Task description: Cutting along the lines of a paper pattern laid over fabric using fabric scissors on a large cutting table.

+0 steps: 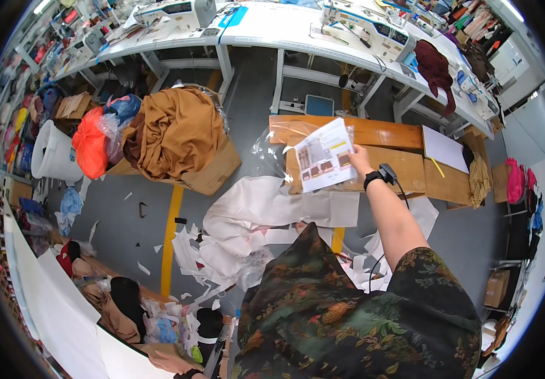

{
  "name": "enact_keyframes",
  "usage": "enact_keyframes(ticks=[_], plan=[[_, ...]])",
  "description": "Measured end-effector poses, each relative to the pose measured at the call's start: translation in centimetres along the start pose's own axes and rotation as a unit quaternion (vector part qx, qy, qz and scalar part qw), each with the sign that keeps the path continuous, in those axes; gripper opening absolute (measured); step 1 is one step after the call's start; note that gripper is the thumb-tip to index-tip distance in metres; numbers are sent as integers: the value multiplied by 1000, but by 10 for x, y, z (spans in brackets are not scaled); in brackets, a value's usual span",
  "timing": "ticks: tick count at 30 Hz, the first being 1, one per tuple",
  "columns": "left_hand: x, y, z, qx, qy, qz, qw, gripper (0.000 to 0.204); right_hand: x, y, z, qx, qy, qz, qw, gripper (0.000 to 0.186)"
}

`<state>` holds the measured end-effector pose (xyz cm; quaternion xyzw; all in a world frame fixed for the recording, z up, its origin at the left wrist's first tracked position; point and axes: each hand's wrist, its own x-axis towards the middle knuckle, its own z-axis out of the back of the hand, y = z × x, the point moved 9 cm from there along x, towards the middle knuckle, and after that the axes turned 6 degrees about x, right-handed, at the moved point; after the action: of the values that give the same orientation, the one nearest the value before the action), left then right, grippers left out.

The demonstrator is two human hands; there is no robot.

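Observation:
Over a wooden bench (386,164), my right hand (362,161) grips a printed sheet (323,155) by its right edge. Text, pictures and yellow marks cover the paper, and clear plastic (271,144) spreads out at its left. A black band with a small device and a cable circles my right wrist. Low in the view, my left hand (166,361) is beside the edge of a white tabletop (121,350), close to a box of fabric scraps (159,325). Its fingers cannot be made out.
White cloth and paper scraps (247,208) litter the floor ahead. A cardboard box (212,174) heaped with brown fabric (181,132) stands left, near an orange bag (90,144) and white bin (51,155). Sewing machines (373,31) line the far white tables (298,43).

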<state>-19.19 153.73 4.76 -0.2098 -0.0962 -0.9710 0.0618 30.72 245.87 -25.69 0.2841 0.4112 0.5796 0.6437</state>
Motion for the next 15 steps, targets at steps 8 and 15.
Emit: enact_keyframes(ticks=[8,15], plan=[[-97,-44,51,31,44,-41,998,40,68,-106,133,-320,-21,-133,938,45],[-241,-15,89,-44,144,93,984,18,22,-210,62,-335,277,-39,900,24]])
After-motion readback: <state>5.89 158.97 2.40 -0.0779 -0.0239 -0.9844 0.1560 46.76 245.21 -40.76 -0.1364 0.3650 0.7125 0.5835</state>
